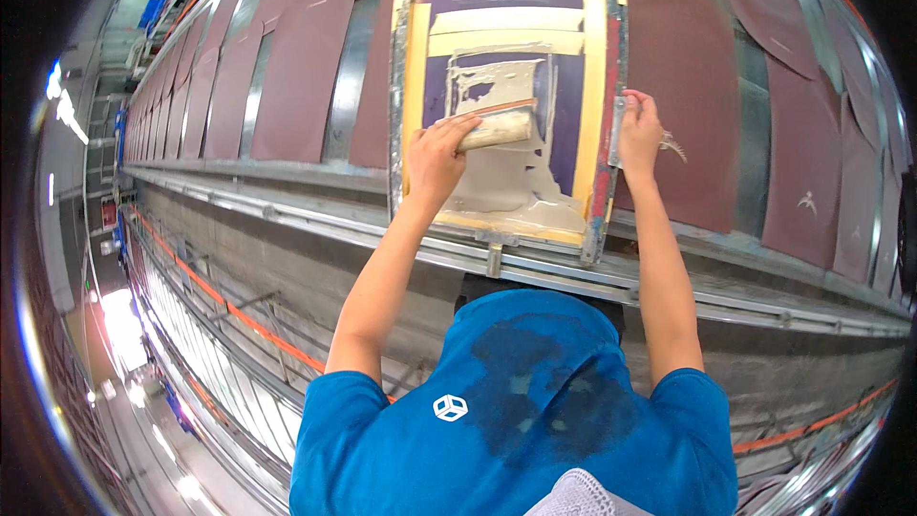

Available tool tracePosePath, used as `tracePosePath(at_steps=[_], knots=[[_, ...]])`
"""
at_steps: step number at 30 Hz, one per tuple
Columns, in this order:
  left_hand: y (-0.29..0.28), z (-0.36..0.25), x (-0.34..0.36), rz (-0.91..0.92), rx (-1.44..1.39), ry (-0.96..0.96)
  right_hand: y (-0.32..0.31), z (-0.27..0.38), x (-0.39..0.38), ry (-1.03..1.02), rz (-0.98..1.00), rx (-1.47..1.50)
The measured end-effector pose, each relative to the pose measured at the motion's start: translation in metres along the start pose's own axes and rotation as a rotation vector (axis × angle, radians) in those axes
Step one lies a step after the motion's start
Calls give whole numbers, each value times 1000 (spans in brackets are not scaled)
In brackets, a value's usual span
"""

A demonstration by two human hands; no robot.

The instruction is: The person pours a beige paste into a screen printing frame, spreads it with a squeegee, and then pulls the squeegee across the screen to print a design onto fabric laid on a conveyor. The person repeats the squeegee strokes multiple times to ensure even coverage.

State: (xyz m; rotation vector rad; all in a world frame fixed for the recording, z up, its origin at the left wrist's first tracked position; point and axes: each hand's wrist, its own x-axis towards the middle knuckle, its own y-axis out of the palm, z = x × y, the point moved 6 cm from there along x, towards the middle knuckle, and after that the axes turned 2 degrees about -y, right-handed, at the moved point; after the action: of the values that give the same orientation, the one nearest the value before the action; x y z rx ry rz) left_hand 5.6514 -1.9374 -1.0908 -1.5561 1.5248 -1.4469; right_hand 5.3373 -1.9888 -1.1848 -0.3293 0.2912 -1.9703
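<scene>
A screen-printing frame [616, 57] with metal sides lies over the maroon fabric on the long table. Yellow tape borders its dark purple mesh [568, 86]. Thick beige ink [492, 172] is smeared across the middle and near end of the mesh. My left hand [437, 161] is closed round the left end of a squeegee [501, 127] with a pale, ink-stained grip, which lies slantwise across the ink. At the frame's right side, my right hand [638, 134] is closed on the outer edge, fingers bent over it. The squeegee's blade edge is partly hidden.
Maroon fabric pieces [301, 86] lie in a row along the table; some at the right carry small pale prints [807, 201]. A metal rail [315, 229] runs along the near table edge, with a clamp-like bracket [495, 256] under the frame. An orange rail [220, 296] lies beyond the aisle.
</scene>
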Motion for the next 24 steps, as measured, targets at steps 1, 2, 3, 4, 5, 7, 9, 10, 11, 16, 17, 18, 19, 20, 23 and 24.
tracePosePath(at_steps=[1, 2, 3, 4, 5, 7, 9, 10, 11, 16, 17, 18, 19, 20, 23, 24], knots=[[1, 6, -1, 4, -14, -13, 1, 9, -5, -27, -15, -64], [4, 10, 3, -4, -18, 13, 4, 16, -6, -31, -30, -73], [2, 16, 12, -13, -8, 39, 10, 21, -6, -6, -28, -48], [1, 20, 20, -22, 1, 64, 13, 25, -5, 20, -26, -25], [3, 22, 26, -19, 3, 67, 14, 26, -4, 17, -22, -42], [8, 23, 36, -11, -16, 78, 13, 28, -3, 10, -13, -78], [11, 25, 50, 3, -27, 92, 8, 31, -4, 38, -6, -109], [12, 28, 59, 12, -29, 101, 7, 33, -4, 52, -7, -123], [12, 31, 69, 21, -31, 110, 7, 35, -3, 44, -21, -119], [-1, 59, 149, 199, -66, 64, 19, 61, 0, 70, -30, -217], [2, 65, 164, 239, -54, 28, 21, 65, 2, 104, -9, -210], [11, 70, 174, 291, -37, -7, 23, 67, 5, 101, -1, -214], [17, 73, 181, 299, -25, -8, 25, 68, 8, 97, 9, -217], [18, 72, 181, 242, -12, 35, 27, 69, 12, 91, 22, -219], [36, 57, 162, 263, 147, 34, 30, 56, 23, 17, -25, -185], [39, 53, 142, 201, 111, 81, 31, 49, 21, 20, -36, -196]])
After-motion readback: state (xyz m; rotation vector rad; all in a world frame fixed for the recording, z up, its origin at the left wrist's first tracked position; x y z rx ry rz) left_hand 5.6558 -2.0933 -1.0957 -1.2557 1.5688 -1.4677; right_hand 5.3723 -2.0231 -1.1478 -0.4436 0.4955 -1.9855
